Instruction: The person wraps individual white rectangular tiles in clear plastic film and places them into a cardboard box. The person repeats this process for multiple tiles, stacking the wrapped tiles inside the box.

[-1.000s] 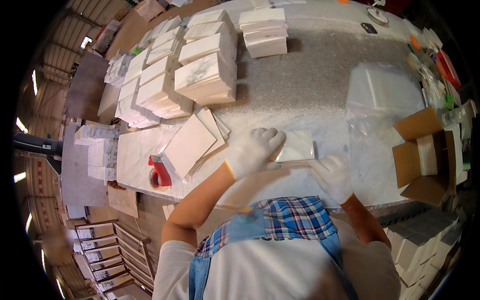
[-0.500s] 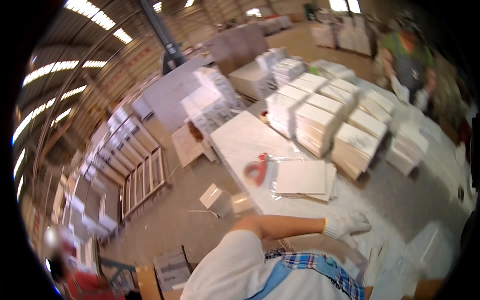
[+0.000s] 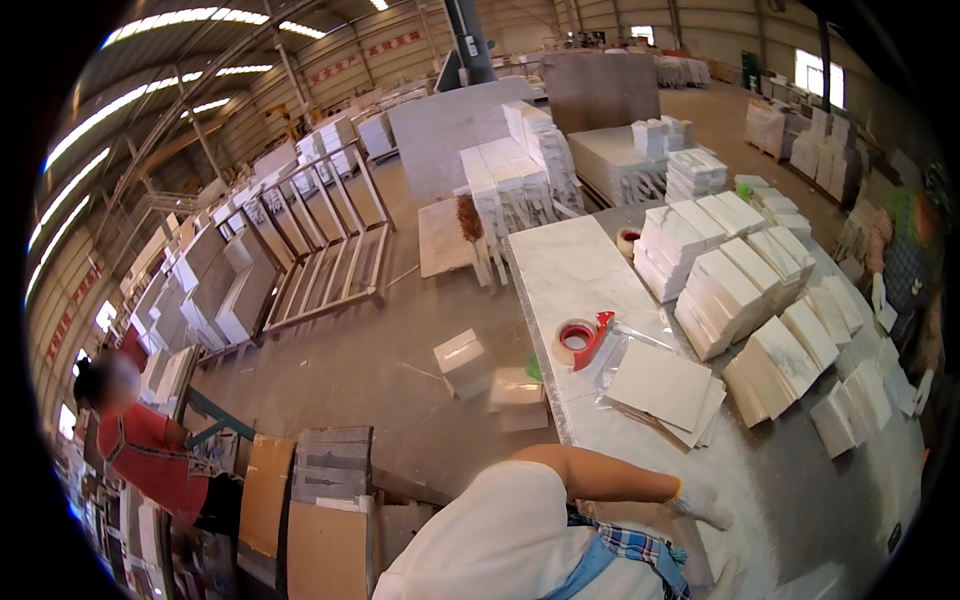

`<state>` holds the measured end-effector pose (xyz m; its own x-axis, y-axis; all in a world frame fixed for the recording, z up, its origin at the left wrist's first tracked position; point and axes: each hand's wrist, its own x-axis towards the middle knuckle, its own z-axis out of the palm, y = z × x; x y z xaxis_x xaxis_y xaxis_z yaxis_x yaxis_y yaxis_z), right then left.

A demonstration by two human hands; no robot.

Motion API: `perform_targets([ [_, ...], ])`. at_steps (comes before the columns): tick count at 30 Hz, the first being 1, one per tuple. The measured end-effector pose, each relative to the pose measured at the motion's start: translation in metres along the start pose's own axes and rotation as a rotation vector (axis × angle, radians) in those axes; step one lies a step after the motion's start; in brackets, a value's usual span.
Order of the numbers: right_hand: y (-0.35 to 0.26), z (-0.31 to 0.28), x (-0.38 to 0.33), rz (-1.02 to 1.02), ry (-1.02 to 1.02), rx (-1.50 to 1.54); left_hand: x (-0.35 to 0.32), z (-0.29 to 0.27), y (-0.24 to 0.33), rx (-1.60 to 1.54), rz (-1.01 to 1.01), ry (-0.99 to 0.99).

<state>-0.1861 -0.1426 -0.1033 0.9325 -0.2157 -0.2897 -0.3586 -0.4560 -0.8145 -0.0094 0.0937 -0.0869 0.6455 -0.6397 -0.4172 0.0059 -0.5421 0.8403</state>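
Marble-topped table [image 3: 580,270] with stacked tiles [image 3: 745,295], loose tiles [image 3: 662,385], tape dispenser [image 3: 583,338].

Smooth polished marble table [image 3: 590,275], matt pale stone tiles [image 3: 662,385], white knitted cloth glove [image 3: 700,503].

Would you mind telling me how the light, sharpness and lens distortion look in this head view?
Head view: strong fisheye, black corners, roof beams and the table edge bowing toward the rim. Ceiling light strips blow out at upper left, and the window at upper right glares. The tape dispenser and tile stacks at centre are fairly sharp. The gloved left hand and far right rim look soft and smeared.
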Motion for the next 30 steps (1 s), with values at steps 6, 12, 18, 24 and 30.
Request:
perform_targets([
  [6,-0.022,0.016,0.024,-0.289,0.118,-0.148,-0.025,0.028,-0.014,-0.233,0.128,0.146],
  [12,-0.043,0.029,0.030,-0.276,0.059,-0.158,-0.060,0.040,-0.012,0.044,0.043,0.305],
  [18,-0.059,0.038,0.033,-0.301,0.013,-0.175,-0.074,0.031,-0.006,-0.176,0.109,0.186],
  [24,-0.067,0.043,0.036,-0.308,-0.013,-0.202,-0.067,0.033,-0.011,-0.282,0.146,0.185],
  [30,-0.074,0.045,0.036,-0.323,-0.033,-0.227,-0.021,0.055,-0.086,0.145,0.649,0.342],
])
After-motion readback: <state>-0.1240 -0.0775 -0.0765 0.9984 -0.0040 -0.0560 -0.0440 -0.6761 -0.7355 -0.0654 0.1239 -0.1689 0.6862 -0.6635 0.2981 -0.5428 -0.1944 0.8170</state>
